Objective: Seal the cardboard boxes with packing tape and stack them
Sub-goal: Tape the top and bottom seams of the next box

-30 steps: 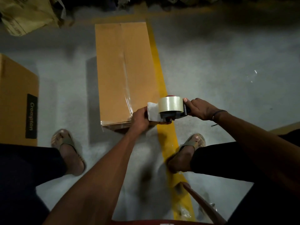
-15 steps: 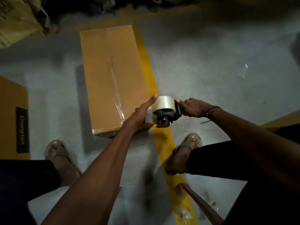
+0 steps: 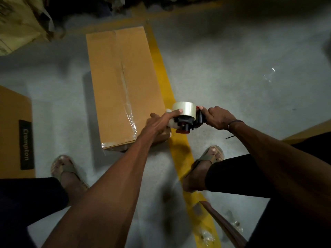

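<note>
A long cardboard box [image 3: 123, 86] lies on the grey floor with clear tape along its top seam and over its near end. Just right of the box's near corner I hold a tape dispenser [image 3: 186, 119] with a clear tape roll. My right hand [image 3: 217, 118] grips its black handle. My left hand [image 3: 161, 122] reaches over the box's near right corner, its thumb lying on the roll and its fingers by the loose tape end under it.
A yellow floor line [image 3: 166, 90] runs beside the box. A second box [image 3: 12, 122] with a black label stands at the left. Crumpled brown packaging [image 3: 19, 20] lies at the far left. My sandalled feet [image 3: 68, 172] stand near the box. Cardboard edges show at the right.
My left hand went from pinching the tape end to stretching its fingers out, and now lays its thumb on the roll. The dispenser stays by the box's near right corner.
</note>
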Tool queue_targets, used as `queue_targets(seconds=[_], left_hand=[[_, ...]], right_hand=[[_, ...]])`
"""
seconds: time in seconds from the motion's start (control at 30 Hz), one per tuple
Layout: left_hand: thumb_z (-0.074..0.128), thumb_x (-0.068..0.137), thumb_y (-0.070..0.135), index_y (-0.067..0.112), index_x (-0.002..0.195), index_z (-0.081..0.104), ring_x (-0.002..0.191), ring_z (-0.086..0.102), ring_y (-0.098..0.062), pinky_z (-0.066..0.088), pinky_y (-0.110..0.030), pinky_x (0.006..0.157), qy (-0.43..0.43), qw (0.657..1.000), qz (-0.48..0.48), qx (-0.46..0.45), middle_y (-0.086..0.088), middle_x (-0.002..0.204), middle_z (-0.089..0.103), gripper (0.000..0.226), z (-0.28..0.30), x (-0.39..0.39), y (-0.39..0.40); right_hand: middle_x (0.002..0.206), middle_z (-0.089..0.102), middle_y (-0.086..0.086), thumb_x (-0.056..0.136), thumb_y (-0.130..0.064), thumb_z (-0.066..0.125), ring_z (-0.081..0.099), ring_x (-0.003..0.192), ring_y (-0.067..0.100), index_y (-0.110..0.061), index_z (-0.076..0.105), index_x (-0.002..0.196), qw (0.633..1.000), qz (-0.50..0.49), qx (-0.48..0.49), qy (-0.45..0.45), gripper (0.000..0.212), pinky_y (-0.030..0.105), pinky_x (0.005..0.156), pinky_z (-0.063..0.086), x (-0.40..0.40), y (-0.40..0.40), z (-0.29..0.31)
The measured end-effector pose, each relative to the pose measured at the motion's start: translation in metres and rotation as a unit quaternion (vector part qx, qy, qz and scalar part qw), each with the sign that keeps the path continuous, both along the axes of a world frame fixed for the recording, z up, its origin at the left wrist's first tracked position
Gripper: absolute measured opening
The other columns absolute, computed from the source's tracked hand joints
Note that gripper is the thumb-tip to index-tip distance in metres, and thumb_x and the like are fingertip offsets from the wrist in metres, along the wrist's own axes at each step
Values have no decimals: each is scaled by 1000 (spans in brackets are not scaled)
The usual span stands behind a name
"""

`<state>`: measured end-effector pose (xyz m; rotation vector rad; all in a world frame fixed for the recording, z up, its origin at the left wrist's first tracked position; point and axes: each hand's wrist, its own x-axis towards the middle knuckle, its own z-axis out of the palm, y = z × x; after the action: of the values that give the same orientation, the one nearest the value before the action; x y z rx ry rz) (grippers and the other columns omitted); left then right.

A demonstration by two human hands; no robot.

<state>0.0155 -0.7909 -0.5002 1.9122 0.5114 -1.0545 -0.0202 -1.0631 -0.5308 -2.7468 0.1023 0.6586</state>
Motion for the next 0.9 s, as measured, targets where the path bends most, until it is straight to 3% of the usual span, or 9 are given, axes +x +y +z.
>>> queue_targets(seconds=[0.07,0.13,0.17,0.23,0.3,0.37,0.53,0.77,0.9], left_hand=[[64,32,104,15,158,25,115,61,-32,50,-46,99,18,999,-35,-6,-17,144,52,159,13,4,7],[65,66,87,7,151,37,90,65,-28,46,-36,76,24,996,-81,-15,-17,128,62,120,7,10,16],[64,77,74,4,146,43,88,68,-33,46,-37,70,13,995,-99,-7,-21,123,65,100,1,12,20],[63,76,61,1,136,50,113,64,-49,55,-52,83,-18,989,-143,29,-29,129,64,86,-13,12,24],[62,72,60,15,121,54,116,62,-44,48,-61,102,-65,979,-180,75,-18,123,68,66,-12,6,26],[67,83,53,27,110,48,115,60,-33,40,-58,108,-117,960,-222,124,-5,120,66,42,0,-4,27],[70,93,45,28,110,39,111,61,-35,41,-51,102,-195,927,-264,180,-6,118,65,39,3,-20,29],[70,93,48,28,104,45,106,64,-33,40,-47,99,-271,907,-239,214,8,93,54,35,0,-31,30],[77,85,52,32,110,51,112,55,-29,34,-44,91,-314,894,-225,228,0,113,58,41,-10,-32,32]], right_hand=[[71,64,12,105,-64,10,58,67,27,-14,59,69,997,-57,-29,-41,78,36,65,45,-7,-2,-6],[71,61,12,105,-62,11,57,68,30,-16,56,68,990,-109,-62,-65,75,34,62,41,-12,3,-14],[74,62,13,106,-62,12,57,69,31,-15,58,71,987,-127,-71,-64,74,34,61,41,-12,8,-18],[86,67,16,107,-59,18,60,79,35,-13,62,86,985,-147,-72,-47,67,36,64,43,-12,21,-30],[103,67,22,108,-51,29,62,94,40,-6,61,104,984,-166,-54,-24,55,38,69,41,-12,35,-44],[114,64,26,108,-42,38,61,105,44,0,56,115,979,-202,-15,-4,46,42,75,42,-15,50,-61],[120,58,28,104,-29,51,57,112,45,3,52,117,959,-277,54,15,35,46,86,45,-31,76,-106],[120,59,31,102,-26,58,57,109,47,6,47,119,935,-329,121,49,38,40,75,37,-40,86,-131],[121,62,30,101,-24,58,59,109,46,5,49,121,926,-342,131,90,37,38,74,38,-39,86,-135]])
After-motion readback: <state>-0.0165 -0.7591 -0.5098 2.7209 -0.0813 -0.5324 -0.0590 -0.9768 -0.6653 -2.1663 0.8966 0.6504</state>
